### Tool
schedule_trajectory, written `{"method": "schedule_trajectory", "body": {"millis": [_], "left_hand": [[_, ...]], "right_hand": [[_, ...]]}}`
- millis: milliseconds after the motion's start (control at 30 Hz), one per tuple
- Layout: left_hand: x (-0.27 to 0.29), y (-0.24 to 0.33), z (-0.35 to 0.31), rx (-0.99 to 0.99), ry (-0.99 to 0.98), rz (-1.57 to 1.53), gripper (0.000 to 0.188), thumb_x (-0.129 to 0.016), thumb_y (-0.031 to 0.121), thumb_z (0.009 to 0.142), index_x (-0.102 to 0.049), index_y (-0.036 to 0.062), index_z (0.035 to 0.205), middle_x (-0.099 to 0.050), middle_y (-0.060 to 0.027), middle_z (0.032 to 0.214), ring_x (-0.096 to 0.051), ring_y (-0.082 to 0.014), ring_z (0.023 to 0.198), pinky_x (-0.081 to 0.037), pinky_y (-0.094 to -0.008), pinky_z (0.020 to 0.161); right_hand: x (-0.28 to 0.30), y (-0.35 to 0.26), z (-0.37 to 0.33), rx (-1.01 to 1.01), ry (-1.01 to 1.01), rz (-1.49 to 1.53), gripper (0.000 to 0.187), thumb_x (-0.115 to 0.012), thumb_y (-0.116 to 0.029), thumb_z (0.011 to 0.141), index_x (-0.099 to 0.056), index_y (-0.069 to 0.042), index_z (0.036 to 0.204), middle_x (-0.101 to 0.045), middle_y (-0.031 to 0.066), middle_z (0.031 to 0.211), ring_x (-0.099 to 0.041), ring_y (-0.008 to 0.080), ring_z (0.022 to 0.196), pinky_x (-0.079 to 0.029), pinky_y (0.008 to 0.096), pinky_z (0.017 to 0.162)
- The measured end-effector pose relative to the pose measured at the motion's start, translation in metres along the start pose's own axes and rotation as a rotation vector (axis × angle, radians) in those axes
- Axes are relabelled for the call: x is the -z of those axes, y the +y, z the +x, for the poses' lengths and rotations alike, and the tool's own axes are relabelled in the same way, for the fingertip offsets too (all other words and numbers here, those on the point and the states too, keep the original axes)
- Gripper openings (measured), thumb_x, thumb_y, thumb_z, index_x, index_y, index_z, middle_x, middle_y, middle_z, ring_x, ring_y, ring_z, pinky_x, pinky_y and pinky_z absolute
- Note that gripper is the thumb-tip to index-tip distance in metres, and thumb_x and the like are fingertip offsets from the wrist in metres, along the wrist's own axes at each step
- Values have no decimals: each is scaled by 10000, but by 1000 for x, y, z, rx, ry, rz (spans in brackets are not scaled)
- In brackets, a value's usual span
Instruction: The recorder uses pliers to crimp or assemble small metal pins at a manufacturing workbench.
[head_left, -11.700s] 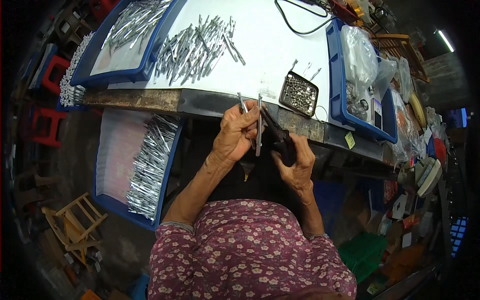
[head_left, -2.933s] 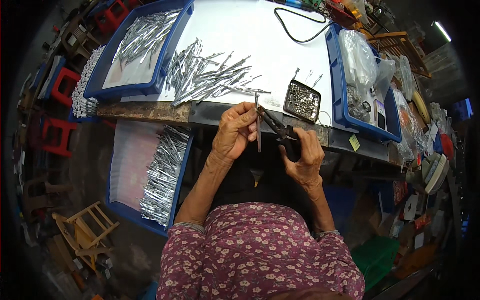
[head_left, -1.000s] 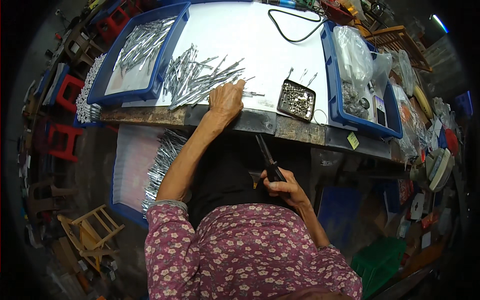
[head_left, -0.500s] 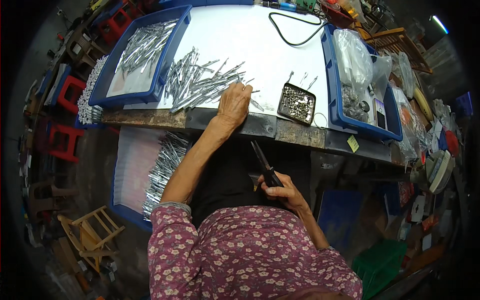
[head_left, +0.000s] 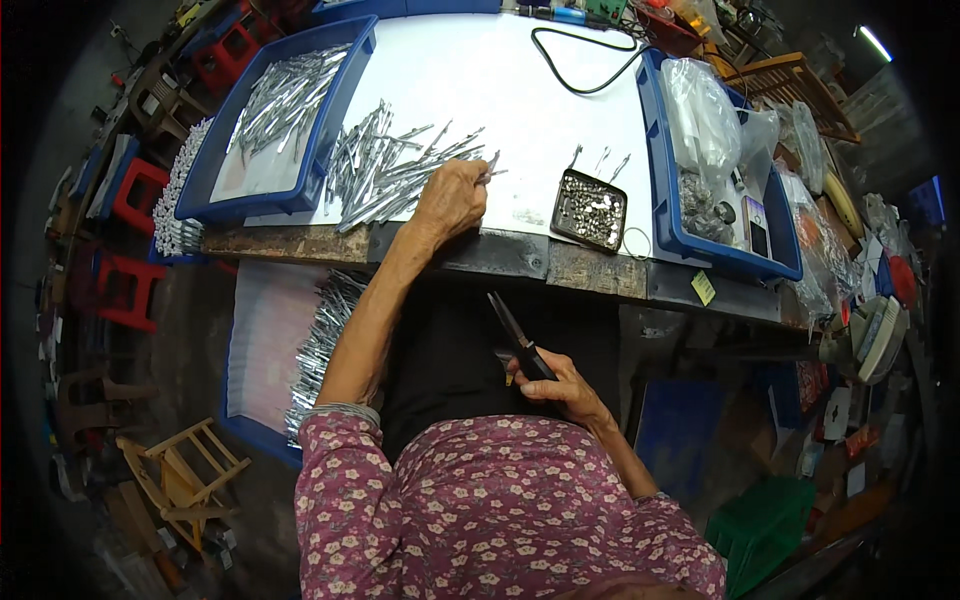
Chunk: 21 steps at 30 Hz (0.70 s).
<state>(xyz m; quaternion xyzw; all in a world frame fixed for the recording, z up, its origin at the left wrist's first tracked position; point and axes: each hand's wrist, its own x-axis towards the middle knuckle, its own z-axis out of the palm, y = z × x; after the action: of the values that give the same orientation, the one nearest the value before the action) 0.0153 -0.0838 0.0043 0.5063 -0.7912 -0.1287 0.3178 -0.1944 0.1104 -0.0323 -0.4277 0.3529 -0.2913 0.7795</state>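
My left hand [head_left: 450, 198] is at the front of the white worktop, with thumb and fingertips closed on a slim silver metal rod [head_left: 494, 165]. To its left lies a loose pile of similar silver rods [head_left: 385, 165]. My right hand [head_left: 570, 387] is in front of my lap, below the table edge, wrapped round black-handled long-nose pliers [head_left: 522, 338]. Their dark jaws point up and to the left and look nearly closed. A small dark tray [head_left: 556, 222] of little shiny metal parts stands right of my left hand, with a few thin pieces [head_left: 604, 158] behind it.
A blue bin [head_left: 312, 150] of rods stands on the left, another blue bin [head_left: 662, 190] with plastic bags on the right. Under the worktop is a blue-rimmed tray [head_left: 228, 390] of rods. A black cable [head_left: 560, 80] curves across the back. The table edge [head_left: 500, 254] is worn.
My left hand has shifted slightly left and now lifts a rod clear of the worktop beside the pile. The pliers in my right hand have moved a little down and left.
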Motion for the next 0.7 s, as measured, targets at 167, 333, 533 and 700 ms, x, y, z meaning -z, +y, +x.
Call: {"method": "schedule_trajectory", "body": {"millis": [167,333,533,700], "left_hand": [[-6,0,7,171,-11,-72,159,-582,108,670,-579,-41,724,-578,-171,579,-575,-294,531,-454,-388,545],[-13,-2,18,290,-4,14,207,-634,132,630,-601,2,787,-620,-154,673,-607,-267,613,-469,-374,576],[-9,6,35,373,-131,-12,188,-555,43,654,-587,13,837,-622,-211,819,-611,-351,798,-478,-418,682],[-18,-8,44,340,-60,87,253,-625,155,601,-601,37,824,-611,-152,696,-603,-276,659,-483,-391,598]], "right_hand": [[-2,2,0,-2,6,-28,387,-656,-220,704,-529,12,986,-441,-13,677,-401,61,571,-309,214,506],[-4,5,-1,7,4,-61,369,-664,-251,726,-544,-11,979,-445,-25,654,-413,61,572,-319,221,515],[-2,11,-1,1,-2,-78,394,-660,-283,727,-551,-4,983,-463,-19,667,-424,68,586,-331,232,532],[-2,11,-1,17,-7,-85,402,-639,-258,705,-550,11,991,-468,4,700,-420,68,580,-320,223,519]]}}
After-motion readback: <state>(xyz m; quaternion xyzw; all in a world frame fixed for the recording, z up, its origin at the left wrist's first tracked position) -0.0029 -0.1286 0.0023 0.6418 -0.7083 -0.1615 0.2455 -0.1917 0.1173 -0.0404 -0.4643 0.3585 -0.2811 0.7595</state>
